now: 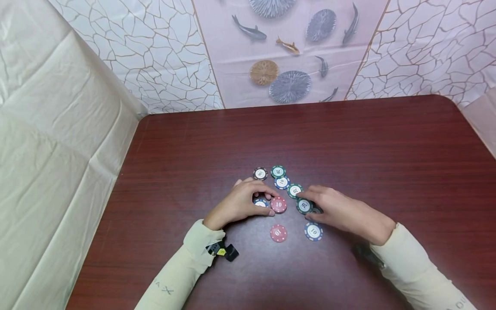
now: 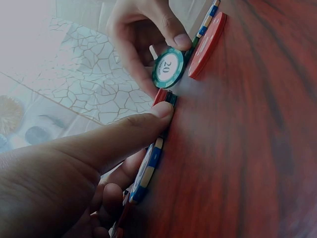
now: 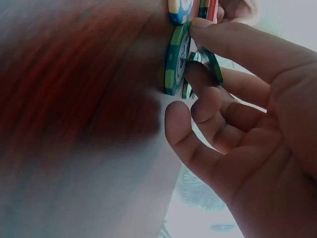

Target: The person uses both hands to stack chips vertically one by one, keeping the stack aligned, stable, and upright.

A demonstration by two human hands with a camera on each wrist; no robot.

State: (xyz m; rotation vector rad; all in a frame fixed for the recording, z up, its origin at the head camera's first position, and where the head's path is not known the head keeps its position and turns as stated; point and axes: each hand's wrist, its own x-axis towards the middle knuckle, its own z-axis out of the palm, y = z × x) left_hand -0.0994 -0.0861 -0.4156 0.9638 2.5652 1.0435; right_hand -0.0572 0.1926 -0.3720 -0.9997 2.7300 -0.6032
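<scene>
My left hand (image 1: pixel 244 200) grips a red poker chip (image 1: pixel 278 204) marked 10 at its edges, between thumb and index finger. A darker chip edge shows against this red chip (image 2: pixel 159 95) in the left wrist view. Under the left fingers, a blue-and-white chip (image 1: pixel 261 203) is partly covered. To the right, my right hand (image 1: pixel 341 211) pinches a green chip (image 1: pixel 304 206) marked 20, tilted in the left wrist view. Another green chip (image 3: pixel 177 62) lies on the table beside the right fingers. A green 20 chip (image 1: pixel 295 190) lies by the right index fingertip.
Beyond the hands lie a black chip (image 1: pixel 260 173), a green chip (image 1: pixel 278 171) and a blue chip (image 1: pixel 282 183). Nearer the person are a red chip (image 1: pixel 278 233) and a blue chip (image 1: pixel 313 231). The dark red wooden table (image 1: pixel 186 150) meets a patterned curtain at its far edge.
</scene>
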